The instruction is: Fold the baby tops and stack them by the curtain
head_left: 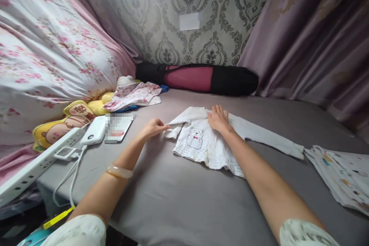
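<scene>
A small white long-sleeved shirt (213, 148) with a bear print lies spread on the grey sheet, its hem toward me. My left hand (155, 127) pinches the edge of the shirt's left sleeve, which is bent back beside the body of the shirt. Flat on the upper part of the shirt, near the collar, rests my right hand (219, 119) with its fingers stretched out. The other sleeve reaches out to the right, its cuff touching a folded stack of patterned white cloth (343, 175).
On the left lie a white power strip (57, 153), a white power bank (93, 130), a phone-like flat device (119, 127), cables and a yellow cushion (57, 127). Floral clothing (138, 94) is heaped behind them. A black and red long bag (196, 78) lies along the wall.
</scene>
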`<state>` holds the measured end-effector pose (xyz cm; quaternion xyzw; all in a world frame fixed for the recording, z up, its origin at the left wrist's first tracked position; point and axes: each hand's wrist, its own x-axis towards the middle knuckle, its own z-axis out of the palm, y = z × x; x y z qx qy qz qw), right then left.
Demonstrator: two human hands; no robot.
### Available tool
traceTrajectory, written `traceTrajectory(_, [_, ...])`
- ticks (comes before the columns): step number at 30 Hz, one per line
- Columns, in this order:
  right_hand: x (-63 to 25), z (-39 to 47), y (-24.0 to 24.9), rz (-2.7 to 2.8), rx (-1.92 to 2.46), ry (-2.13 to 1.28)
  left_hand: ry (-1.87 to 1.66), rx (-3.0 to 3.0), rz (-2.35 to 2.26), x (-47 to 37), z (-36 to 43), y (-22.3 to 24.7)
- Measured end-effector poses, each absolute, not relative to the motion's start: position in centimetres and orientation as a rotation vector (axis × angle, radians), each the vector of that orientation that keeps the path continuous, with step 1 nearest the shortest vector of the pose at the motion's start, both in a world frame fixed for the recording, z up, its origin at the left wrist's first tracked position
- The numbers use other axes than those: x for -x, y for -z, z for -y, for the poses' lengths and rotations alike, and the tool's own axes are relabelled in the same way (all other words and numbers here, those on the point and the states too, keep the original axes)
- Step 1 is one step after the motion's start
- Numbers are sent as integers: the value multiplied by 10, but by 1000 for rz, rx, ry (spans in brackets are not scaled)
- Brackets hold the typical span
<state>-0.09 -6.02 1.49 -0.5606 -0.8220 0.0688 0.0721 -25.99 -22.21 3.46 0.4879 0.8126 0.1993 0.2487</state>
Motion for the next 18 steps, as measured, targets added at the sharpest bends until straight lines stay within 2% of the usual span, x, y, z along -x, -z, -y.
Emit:
traceTrajectory(4, [41,70,-13,2632,1396,-360,-445,-1303,-2337,241,217,-38])
traceTrajectory(10, [66,69,4,2605,1444,-451,-380,-1302,-2278,232,207,-37])
traceTrajectory(12, [66,70,6,2597,1451,-450,-430,-1426,-2271,235,205,-38])
traceTrajectory(18, [66,76,9,2607,1473,-359,-609,-2101,-2728,256,198,-39])
